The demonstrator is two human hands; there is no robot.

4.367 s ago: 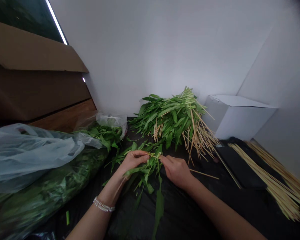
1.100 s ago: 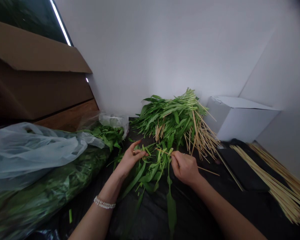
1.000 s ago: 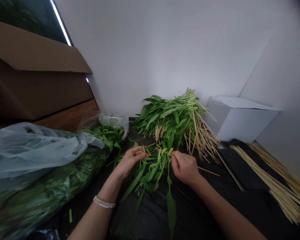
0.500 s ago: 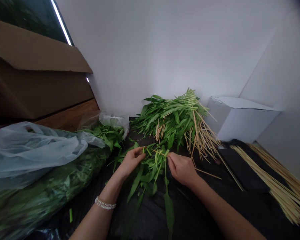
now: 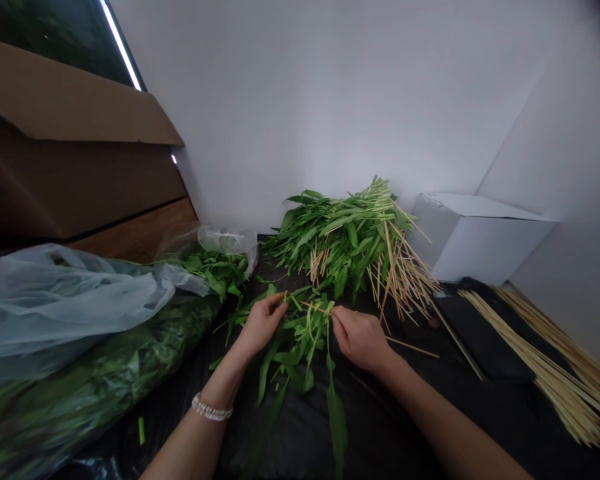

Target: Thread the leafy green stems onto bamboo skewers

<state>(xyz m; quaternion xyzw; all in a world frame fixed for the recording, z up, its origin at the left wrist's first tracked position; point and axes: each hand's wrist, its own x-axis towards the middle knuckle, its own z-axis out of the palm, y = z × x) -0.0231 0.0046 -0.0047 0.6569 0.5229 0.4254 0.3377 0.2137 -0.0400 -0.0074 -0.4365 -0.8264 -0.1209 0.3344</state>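
Note:
My right hand is closed on a thin wooden skewer that points left. Pale green stems of a leafy vegetable hang from the skewer, and one long leaf droops below my right fingers. To the left of the skewer's tip, my left hand pinches a short green stem. A white beaded bracelet circles my left wrist. Loose leaves lie beneath both hands on the black sheet.
Behind my hands lies a heap of skewered greens. Bare skewers lie at right beside a dark flat object and a white box. Plastic bags of greens and a cardboard box occupy the left.
Both hands stay nearly in place, each keeping its pinch. The skewer and its hanging leaves have shifted very slightly left, along with my right hand.

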